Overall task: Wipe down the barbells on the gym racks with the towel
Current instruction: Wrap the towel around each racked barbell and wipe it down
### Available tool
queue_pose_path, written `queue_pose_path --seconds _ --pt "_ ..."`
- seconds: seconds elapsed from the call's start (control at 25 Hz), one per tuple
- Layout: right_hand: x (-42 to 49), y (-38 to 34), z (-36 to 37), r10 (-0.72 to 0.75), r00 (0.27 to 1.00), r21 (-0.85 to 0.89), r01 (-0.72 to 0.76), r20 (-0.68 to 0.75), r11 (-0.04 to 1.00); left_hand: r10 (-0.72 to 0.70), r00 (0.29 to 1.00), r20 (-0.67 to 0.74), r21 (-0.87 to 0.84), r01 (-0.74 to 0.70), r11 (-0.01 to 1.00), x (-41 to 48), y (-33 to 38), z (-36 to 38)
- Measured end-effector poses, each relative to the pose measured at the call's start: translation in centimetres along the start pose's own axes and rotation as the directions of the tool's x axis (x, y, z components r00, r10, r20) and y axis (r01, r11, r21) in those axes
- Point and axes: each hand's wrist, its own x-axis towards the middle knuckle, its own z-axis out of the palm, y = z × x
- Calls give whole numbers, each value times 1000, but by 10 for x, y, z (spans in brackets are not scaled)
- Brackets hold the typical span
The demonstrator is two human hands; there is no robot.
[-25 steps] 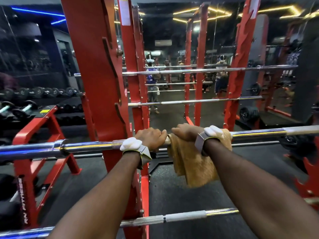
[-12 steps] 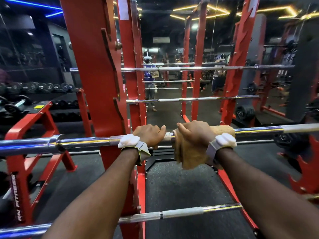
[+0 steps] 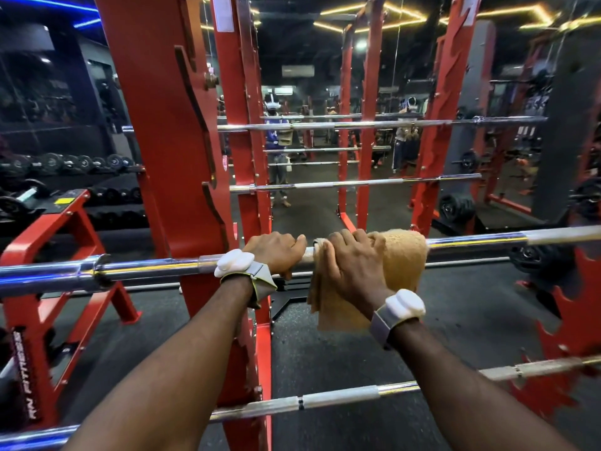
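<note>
**Bar wipe in hand: towel clamped mid-shaft under right hand**

Head view.

- Bar (image 3: 146,271): chrome, racked, long axis left to right across the frame, right end slightly higher in the picture.
- Rack (image 3: 169,125): red upright just behind the bar, left of both hands.
- Left hand (image 3: 276,252): bare, fingers curled over the shaft from above, gripping the metal directly just right of the upright. No cloth under it.
- Right hand (image 3: 354,265): just beside the left, almost touching it. Fingers closed over the towel, holding it down on the shaft.
- Towel (image 3: 403,255): tan, draped over the bar. Wrapped part showing to the right of the right hand, loose end hanging below the shaft.
- Wrist bands (image 3: 405,304): one on each wrist, white pod on top.
- Lower bar (image 3: 325,398): on the near rack, below the forearms, untouched.
- Far bars (image 3: 357,183): racked well beyond, parallel to the near one.
- Dumbbells (image 3: 65,162): in rows at far left.

Relation governing the next stroke, by judgement: bare shaft open to the right of the towel, along the bar's own axis; leftward way shut off by the left hand. Right hand alone on the cloth, so nearer to the work; left hand likely a steadying hold. Probably a slide rightward, grip kept firm to stop the hanging end dragging loose.
</note>
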Motion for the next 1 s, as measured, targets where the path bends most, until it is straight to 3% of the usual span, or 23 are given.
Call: queue_pose_path --seconds 0.08,0.16,0.24,0.32,0.48,0.6,0.68,0.76,0.84,0.92,1.0 --pt "4 0 0 -46 999 4 46 8 999 -1 1000 -10 -5 1 1000 0 1 0" --pt "27 3 -6 -53 985 64 43 167 997 4 1000 -17 -3 -4 1000 -2 2 -1" --pt "59 10 -8 -50 894 173 -31 445 984 1 1000 -20 -3 -1 1000 -3 2 0" --pt "77 10 -9 -40 807 239 -128 589 963 -2 1000 -26 -8 2 1000 -4 1 0" --pt "73 21 0 -101 823 402 -163 559 901 3 1000 5 -26 -2 1000 -1 -1 -2" --pt "71 37 -10 -342 691 672 -280 637 686 -25 999 39 -18 25 1000 1 -1 -3" --pt "70 42 -22 -458 617 704 -233 640 671 -32 998 47 -10 33 999 1 -1 -3" --pt "57 37 -23 -403 683 556 -5 609 831 -36 999 36 -5 36 999 0 0 -1" --pt "36 20 -13 -281 864 195 216 419 957 -42 999 15 4 42 999 -3 1 -1" --pt "26 4 -5 -255 926 22 259 278 966 -47 999 11 0 47 999 -4 1 0" --pt "31 0 -6 -259 932 52 254 253 966 -45 999 14 0 45 999 -4 1 -1"
